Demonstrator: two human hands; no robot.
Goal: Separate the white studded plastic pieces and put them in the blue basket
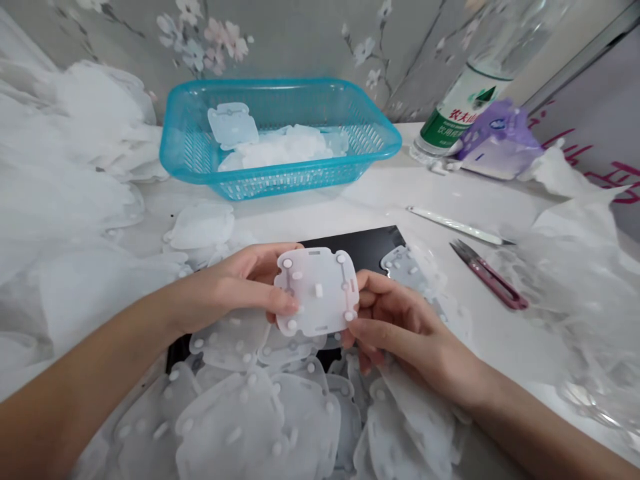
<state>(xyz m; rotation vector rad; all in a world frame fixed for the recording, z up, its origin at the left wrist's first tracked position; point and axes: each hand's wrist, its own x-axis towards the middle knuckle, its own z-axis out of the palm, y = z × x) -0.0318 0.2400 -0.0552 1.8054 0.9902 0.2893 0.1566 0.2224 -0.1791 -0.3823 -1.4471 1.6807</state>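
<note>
Between my hands is a translucent white plastic plate [323,310] with slots along its edges and small round pegs on its face. My left hand [250,287] grips its left side, thumb on the face and fingers behind. At the lower right corner, my right hand [395,327] pinches the plate between thumb and fingers. Below lie many similar plates [230,427] in a loose heap, partly covering a black board [350,241]. One more such plate [403,265] rests on the board's right corner.
A blue plastic basket [175,170] with more plates stands behind. Piles of white sheets [90,200] fill the left. On the right are a water bottle [453,120], a purple pack [500,140], a white pen-like tool [455,225], thread snips [490,275] and clear plastic scraps [580,287].
</note>
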